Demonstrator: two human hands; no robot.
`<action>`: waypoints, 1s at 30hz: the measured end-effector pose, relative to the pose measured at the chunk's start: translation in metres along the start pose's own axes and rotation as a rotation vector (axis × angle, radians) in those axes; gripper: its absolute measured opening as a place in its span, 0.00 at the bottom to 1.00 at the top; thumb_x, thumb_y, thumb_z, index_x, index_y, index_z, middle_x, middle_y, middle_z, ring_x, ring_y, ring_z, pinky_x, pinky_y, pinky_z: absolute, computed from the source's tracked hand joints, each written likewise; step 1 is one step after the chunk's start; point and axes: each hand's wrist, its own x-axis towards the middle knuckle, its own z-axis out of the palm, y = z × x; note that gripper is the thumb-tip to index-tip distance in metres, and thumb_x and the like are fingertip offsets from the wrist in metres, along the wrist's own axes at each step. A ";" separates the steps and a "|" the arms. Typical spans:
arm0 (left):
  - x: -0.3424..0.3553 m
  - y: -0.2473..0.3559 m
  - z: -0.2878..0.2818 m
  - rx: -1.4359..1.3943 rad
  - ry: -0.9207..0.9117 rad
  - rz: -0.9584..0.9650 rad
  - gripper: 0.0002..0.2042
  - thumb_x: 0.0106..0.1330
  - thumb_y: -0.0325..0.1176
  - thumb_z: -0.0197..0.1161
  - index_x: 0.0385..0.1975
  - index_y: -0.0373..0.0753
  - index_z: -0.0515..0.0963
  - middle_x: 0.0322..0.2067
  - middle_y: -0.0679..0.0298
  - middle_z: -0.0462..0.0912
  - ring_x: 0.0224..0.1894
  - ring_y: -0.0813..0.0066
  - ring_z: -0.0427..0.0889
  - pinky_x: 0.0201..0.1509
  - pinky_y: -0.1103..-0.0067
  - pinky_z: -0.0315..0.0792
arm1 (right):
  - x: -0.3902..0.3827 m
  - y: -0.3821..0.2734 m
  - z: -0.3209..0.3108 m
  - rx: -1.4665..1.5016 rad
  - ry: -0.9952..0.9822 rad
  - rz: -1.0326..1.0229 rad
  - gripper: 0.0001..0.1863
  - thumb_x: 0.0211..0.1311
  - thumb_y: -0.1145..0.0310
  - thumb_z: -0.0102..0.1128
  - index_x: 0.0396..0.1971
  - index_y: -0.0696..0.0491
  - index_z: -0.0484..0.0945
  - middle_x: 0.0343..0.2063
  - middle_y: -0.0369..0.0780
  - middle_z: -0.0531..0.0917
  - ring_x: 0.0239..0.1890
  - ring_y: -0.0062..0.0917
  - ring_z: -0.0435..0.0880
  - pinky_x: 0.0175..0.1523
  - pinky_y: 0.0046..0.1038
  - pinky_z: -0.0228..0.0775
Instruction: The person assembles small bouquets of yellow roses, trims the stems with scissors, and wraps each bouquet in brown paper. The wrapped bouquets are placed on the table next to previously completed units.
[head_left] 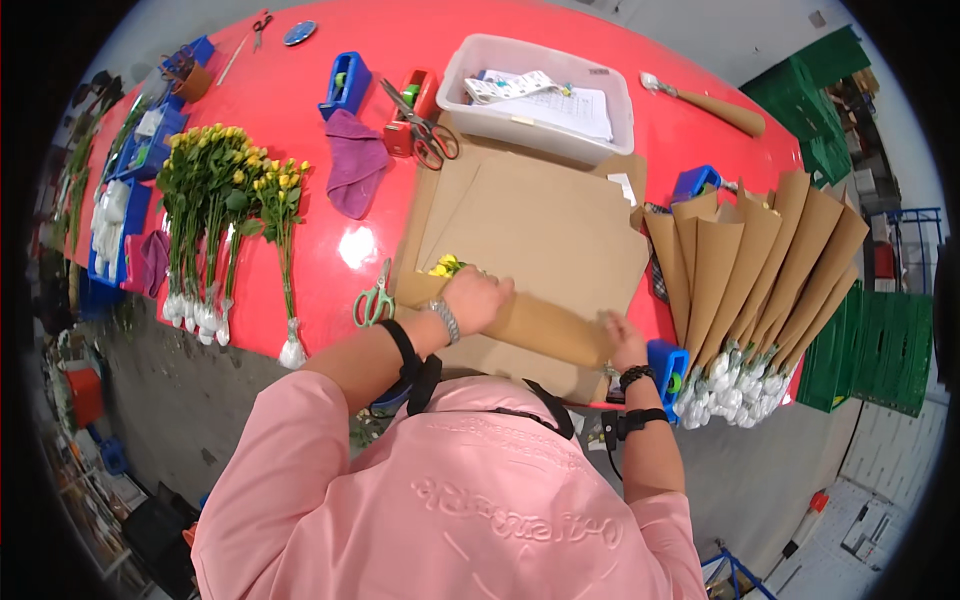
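A brown kraft paper wrap (545, 325) lies rolled around a bunch of yellow flowers (446, 266), whose heads show at its left end. My left hand (478, 300) is closed over the upper part of this wrap, fingers pressed on the paper. At the wrap's lower right end is my right hand (626, 340), fingers curled together; what they hold, if anything, is too small to make out. Beneath the wrap lies a stack of flat kraft paper sheets (550, 215). Green-handled scissors (374, 302) rest left of my left hand, and a blue tape dispenser (668, 368) stands beside my right wrist.
Unwrapped yellow roses (205, 190) with white-bagged stems lie at left on the red table (330, 260). Several wrapped bouquets (760, 260) stack at right. Beyond the paper are a plastic bin (470, 110), large scissors (432, 140), a red tape dispenser (398, 138) and a purple cloth (354, 165).
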 end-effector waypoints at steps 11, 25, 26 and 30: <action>0.087 -0.052 0.020 0.076 -0.259 -0.303 0.16 0.67 0.38 0.54 0.44 0.32 0.81 0.44 0.46 0.85 0.50 0.48 0.85 0.52 0.57 0.77 | -0.044 -0.083 0.091 -0.539 0.349 -0.299 0.34 0.50 0.57 0.75 0.58 0.52 0.75 0.53 0.46 0.77 0.58 0.44 0.73 0.63 0.50 0.63; 0.028 0.063 0.036 0.390 -0.094 0.439 0.28 0.56 0.50 0.72 0.51 0.37 0.76 0.44 0.52 0.82 0.50 0.57 0.82 0.55 0.60 0.71 | -0.028 -0.099 0.048 -0.421 -0.518 0.139 0.34 0.47 0.47 0.79 0.50 0.54 0.80 0.43 0.51 0.88 0.47 0.45 0.87 0.54 0.42 0.78; 0.024 0.067 0.045 0.399 -0.006 0.505 0.27 0.55 0.48 0.72 0.50 0.38 0.76 0.43 0.52 0.82 0.48 0.56 0.83 0.54 0.61 0.71 | -0.037 -0.088 0.053 -0.393 -0.523 0.147 0.35 0.46 0.47 0.79 0.50 0.55 0.80 0.43 0.51 0.88 0.48 0.45 0.87 0.54 0.42 0.78; 0.032 0.083 0.055 0.197 -0.438 0.335 0.24 0.54 0.43 0.71 0.49 0.38 0.78 0.40 0.51 0.85 0.47 0.55 0.85 0.56 0.62 0.72 | -0.084 -0.073 0.069 -0.523 -0.143 0.038 0.19 0.54 0.59 0.71 0.41 0.54 0.82 0.42 0.49 0.88 0.47 0.41 0.87 0.52 0.41 0.78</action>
